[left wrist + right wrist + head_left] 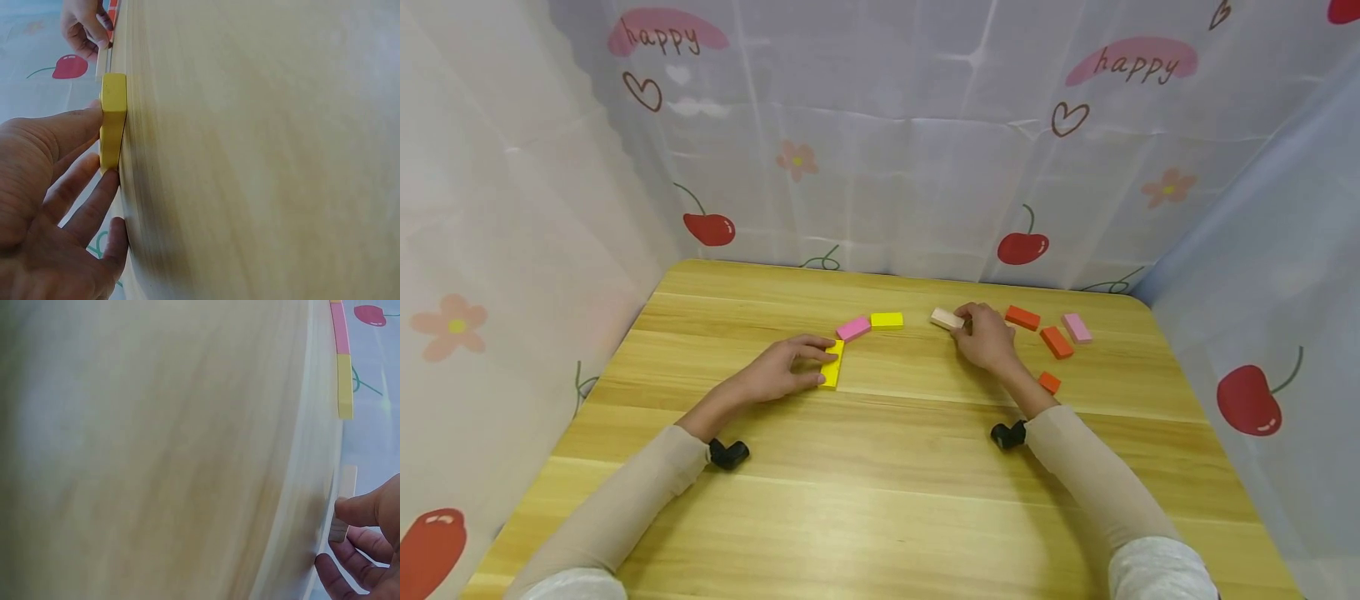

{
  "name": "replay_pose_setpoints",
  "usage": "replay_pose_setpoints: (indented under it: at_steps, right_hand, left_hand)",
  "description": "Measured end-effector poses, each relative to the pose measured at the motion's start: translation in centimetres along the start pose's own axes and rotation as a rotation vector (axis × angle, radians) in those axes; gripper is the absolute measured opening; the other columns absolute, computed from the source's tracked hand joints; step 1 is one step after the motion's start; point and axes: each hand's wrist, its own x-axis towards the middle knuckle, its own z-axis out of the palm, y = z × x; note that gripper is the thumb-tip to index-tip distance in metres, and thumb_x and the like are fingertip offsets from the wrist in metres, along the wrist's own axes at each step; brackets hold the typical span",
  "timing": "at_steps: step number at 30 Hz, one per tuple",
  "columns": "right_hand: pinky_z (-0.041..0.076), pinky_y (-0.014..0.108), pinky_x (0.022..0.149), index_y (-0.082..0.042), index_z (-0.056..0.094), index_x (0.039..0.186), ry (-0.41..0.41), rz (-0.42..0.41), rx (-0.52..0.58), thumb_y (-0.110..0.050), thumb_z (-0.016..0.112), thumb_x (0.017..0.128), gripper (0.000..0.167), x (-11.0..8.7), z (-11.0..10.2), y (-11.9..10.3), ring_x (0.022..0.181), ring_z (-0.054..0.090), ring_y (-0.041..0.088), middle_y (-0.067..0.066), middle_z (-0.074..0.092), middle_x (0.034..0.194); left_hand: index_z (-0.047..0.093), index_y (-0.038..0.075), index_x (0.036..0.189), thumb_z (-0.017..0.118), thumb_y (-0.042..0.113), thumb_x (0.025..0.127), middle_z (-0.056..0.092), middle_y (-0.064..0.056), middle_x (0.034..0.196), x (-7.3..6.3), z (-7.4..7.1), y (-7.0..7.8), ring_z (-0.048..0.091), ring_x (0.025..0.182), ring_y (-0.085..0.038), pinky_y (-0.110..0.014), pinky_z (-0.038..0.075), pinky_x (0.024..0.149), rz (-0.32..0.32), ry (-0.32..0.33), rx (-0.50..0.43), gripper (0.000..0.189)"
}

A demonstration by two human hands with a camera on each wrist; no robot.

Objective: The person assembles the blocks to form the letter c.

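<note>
My left hand (782,367) grips a yellow block (832,365) lying flat on the table, thumb toward its near end and fingertips toward its far end. In the left wrist view, the same yellow block (114,122) shows between thumb and fingers. A pink block (853,329) lies just beyond it, and a second yellow block (887,322) meets the pink one's right end. Across a gap to the right, my right hand (987,336) pinches a pale wooden block (946,318) by its right end. The right wrist view shows the thumb against this wooden block (342,506).
Right of my right hand lie an orange block (1023,317), another orange block (1057,342) and a light pink block (1077,328). A further orange block (1049,382) sits partly behind my right forearm. Patterned curtains (880,150) surround the wooden table (880,500) at the back and sides.
</note>
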Motion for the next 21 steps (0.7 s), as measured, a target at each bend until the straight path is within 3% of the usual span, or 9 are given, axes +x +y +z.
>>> replay_pose_setpoints:
  at_steps: [21]
  right_hand:
    - [0.045,0.07,0.098,-0.007,0.07,0.136,-0.022,-0.049,-0.032,-0.021,0.071,0.103,0.035,0.2,1.2,-1.3,0.115,0.065,0.037,0.016,0.069,0.128]
  left_hand:
    - [0.072,0.012,0.142,0.076,0.02,0.102,0.056,-0.004,0.163,0.1,0.0,0.0,0.045,0.157,-0.033,-0.057,0.036,0.131,-0.008,-0.001,0.003,0.041]
